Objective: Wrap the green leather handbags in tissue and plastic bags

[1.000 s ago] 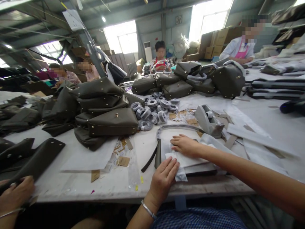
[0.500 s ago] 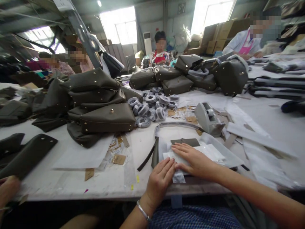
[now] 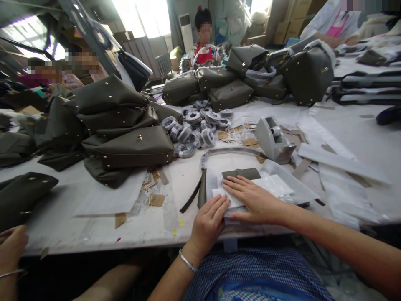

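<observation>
A dark olive handbag [image 3: 203, 196] lies on its side near the table's front edge, its strap handle [image 3: 225, 151] wrapped in clear film. White wrapping paper [image 3: 272, 186] covers most of it, leaving an olive flap [image 3: 238, 172] showing at the top. My right hand [image 3: 253, 200] rests flat on the paper with fingers stretched out. Beside it, my left hand [image 3: 210, 219] presses its extended fingers onto the paper's left corner. Neither hand grips anything that I can see; the palms' undersides are hidden.
Olive handbags [image 3: 134, 146] are piled at left, more bags [image 3: 232, 94] at the back. Film-wrapped coiled straps [image 3: 194, 136] and a grey tape dispenser [image 3: 272, 140] stand between. Tags [image 3: 156, 200] lie scattered. A co-worker's hand [image 3: 14, 246] holds a bag at far left.
My view has tilted down slightly. Both hands stay on the paper; a translucent flap hanging at the front now shows less. The co-worker's bag at left has turned.
</observation>
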`<move>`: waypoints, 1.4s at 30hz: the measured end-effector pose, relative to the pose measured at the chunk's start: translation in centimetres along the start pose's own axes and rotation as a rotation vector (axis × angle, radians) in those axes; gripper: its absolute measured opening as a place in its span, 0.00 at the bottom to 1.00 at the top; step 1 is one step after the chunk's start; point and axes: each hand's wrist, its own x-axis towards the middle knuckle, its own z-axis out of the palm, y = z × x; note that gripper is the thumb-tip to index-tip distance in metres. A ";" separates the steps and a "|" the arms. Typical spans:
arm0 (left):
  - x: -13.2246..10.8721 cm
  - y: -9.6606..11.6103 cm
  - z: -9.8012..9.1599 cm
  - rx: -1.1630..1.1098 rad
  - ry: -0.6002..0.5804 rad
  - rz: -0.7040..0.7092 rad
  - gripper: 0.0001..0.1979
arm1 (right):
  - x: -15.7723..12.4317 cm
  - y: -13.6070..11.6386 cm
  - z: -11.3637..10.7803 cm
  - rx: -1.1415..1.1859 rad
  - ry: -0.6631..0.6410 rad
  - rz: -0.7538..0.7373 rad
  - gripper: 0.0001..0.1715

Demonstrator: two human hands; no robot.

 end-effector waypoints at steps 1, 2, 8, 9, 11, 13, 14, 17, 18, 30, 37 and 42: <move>0.1 0.1 -0.5 -0.032 -0.047 -0.020 0.26 | 0.0 0.0 0.1 0.000 0.003 -0.003 0.49; 0.2 0.2 -1.0 -0.068 -0.100 -0.041 0.28 | 0.0 0.0 0.1 0.001 0.003 -0.005 0.49; 1.1 0.7 -3.6 -0.212 -0.269 -0.110 0.32 | 0.0 0.0 0.0 0.002 -0.028 -0.013 0.50; 1.1 0.6 -3.6 -0.206 -0.256 -0.120 0.30 | 0.0 0.0 -0.1 0.001 -0.033 -0.013 0.50; 1.1 0.4 -3.1 -0.184 -0.211 -0.122 0.26 | 0.0 -0.1 -0.1 0.003 -0.033 -0.019 0.50; 1.0 0.2 -2.4 -0.163 -0.162 -0.114 0.24 | -0.1 -0.2 -0.1 -0.004 -0.026 -0.031 0.49; 1.0 0.2 -2.1 -0.154 -0.145 -0.114 0.23 | -0.2 -0.2 0.0 -0.014 -0.024 -0.038 0.48; 0.9 0.1 -1.5 -0.128 -0.098 -0.116 0.23 | -0.5 -0.5 0.5 -0.049 -0.018 -0.037 0.49; 0.9 0.1 -1.4 -0.116 -0.076 -0.105 0.22 | -0.5 -0.5 0.7 -0.054 -0.014 -0.028 0.49; 0.1 0.0 -0.4 -0.024 0.049 0.012 0.23 | -4.9 -2.5 2.5 -0.059 0.291 -0.193 0.40; 0.0 -0.1 -0.4 -0.014 0.024 0.022 0.24 | -8.6 -3.9 9.1 -0.077 0.303 -0.315 0.28; 0.0 0.1 -0.4 0.026 0.052 0.043 0.24 | -6.7 -4.4 10.5 -0.034 0.495 -0.325 0.21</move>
